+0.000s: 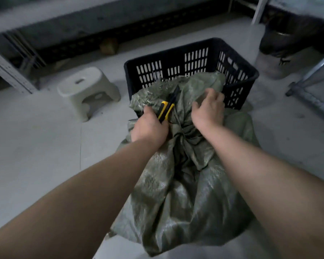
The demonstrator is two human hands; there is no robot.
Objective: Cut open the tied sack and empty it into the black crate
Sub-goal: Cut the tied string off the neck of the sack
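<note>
Sack (185, 184) of green woven cloth lies on the floor (36, 146) at 6 o'clock, and its tied neck leans over the near rim of the black crate (232, 58) at 12 o'clock. Left hand (148, 128) is clenched around a yellow and black utility knife (166, 107), whose tip points away, at the neck. Right hand (209, 109) grasps a fold of the cloth just beside it. Farther, at 10 o'clock, a pale step stool (88, 90) stands apart from the crate.
</note>
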